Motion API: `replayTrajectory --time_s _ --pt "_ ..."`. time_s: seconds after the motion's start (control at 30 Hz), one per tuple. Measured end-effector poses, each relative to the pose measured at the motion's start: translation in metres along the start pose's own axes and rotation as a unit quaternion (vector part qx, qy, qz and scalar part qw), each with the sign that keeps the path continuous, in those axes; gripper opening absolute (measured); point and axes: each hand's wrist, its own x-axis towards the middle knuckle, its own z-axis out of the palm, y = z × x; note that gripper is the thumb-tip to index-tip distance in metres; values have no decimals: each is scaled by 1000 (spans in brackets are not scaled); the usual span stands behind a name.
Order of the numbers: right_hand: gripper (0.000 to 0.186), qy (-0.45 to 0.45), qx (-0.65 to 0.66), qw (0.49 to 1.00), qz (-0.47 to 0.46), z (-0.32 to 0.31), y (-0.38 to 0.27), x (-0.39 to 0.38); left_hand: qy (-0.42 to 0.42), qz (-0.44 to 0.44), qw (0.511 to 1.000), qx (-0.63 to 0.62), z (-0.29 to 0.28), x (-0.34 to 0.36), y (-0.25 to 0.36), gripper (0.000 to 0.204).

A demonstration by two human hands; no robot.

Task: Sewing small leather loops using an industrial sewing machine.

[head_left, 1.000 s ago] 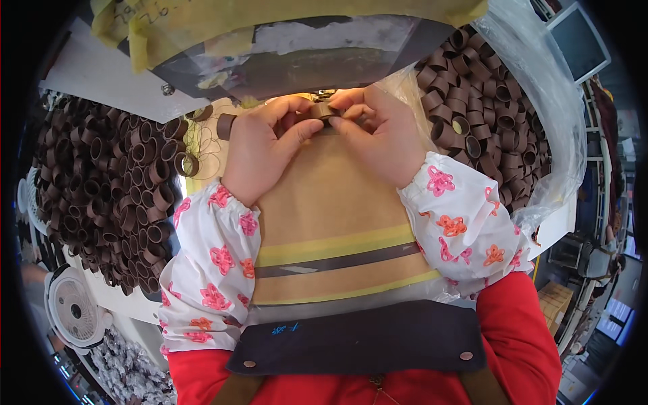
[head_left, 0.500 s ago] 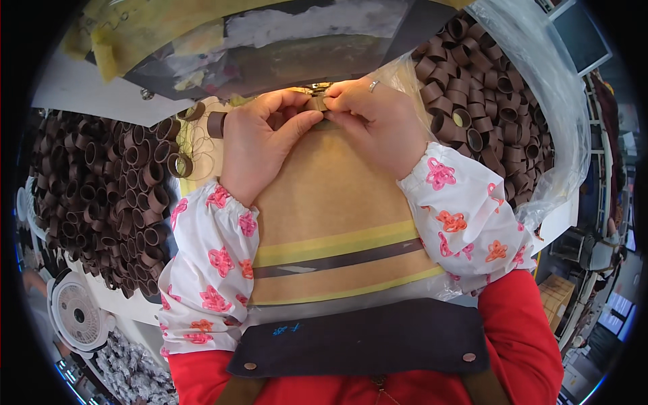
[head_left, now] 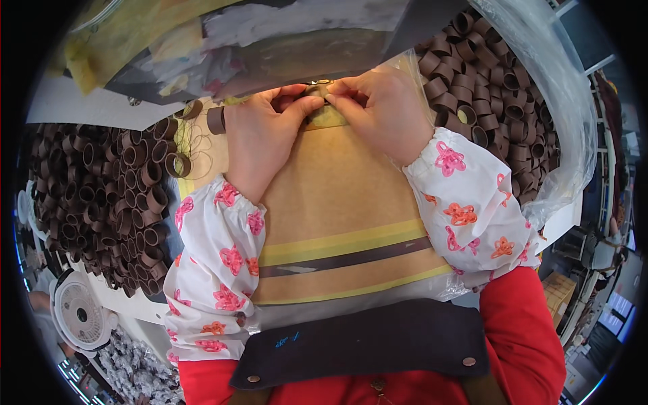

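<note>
A small brown piece (head_left: 316, 91), partly hidden, is pinched by closed fingertips of the left hand (head_left: 270, 121) and right hand (head_left: 386, 108) beside the machine shield (head_left: 263, 54); positioning appears under way, steady alignment called for.

Free passage over tan board (head_left: 344, 182); dark housing (head_left: 270, 44) blocks ahead, ring piles (head_left: 111, 202) flank.

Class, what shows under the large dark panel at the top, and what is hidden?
Beneath the panel, the left hand and right hand nearly meet, warmly lit; anything deeper behind it is covered.
</note>
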Motion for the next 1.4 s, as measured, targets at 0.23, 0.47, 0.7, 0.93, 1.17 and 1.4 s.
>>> replayTrajectory --time_s 0.23,0.47,0.7,0.93,1.17,1.4 --pt "7 3 -30 999 -11 2 2 1 20 25 999 11 1 3 -8 31" --pt "12 -14 -101 995 -7 0 0 4 -2 20 999 38 -3 4 -7 27" --pt "11 -33 -118 992 -3 3 -3 5 -12 1 999 34 -7 3 -2 24" --pt "9 -63 -116 991 23 -1 -2 4 4 56 998 26 -6 4 -9 27" --pt "11 -20 -62 998 12 2 1 -1 7 54 998 29 0 4 -7 30" --pt "13 -1 12 1000 -12 1 14 1 3 78 995 61 -4 8 1 28"
